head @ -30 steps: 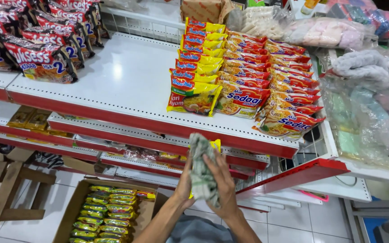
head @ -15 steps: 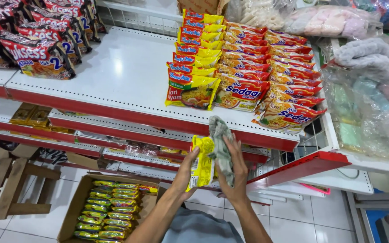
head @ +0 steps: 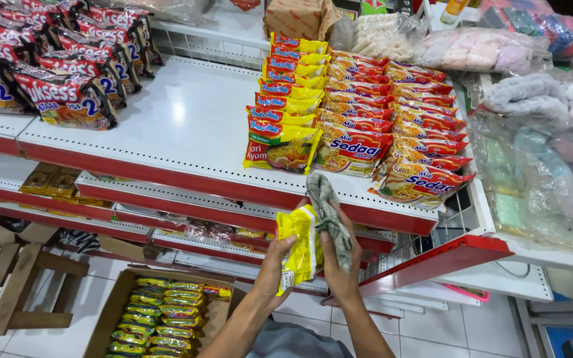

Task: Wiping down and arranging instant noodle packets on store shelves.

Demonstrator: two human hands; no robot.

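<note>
Yellow packet (head: 298, 250) below red-edged shelf (head: 187, 142)

The left hand (head: 274, 264) holds a yellow packet (head: 298, 246) upright; the right hand (head: 339, 265) grips a grey cloth (head: 331, 219) against it. Above, noodle packs (head: 359, 119) fill a white shelf (head: 187, 119). Below, a box (head: 111, 311) sits on the floor.

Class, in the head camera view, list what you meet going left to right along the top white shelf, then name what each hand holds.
Red noodle packs → bare white shelf → yellow noodle packs → orange noodle packs → bagged plush toys. Left hand: yellow packet. Right hand: grey cloth.
</note>
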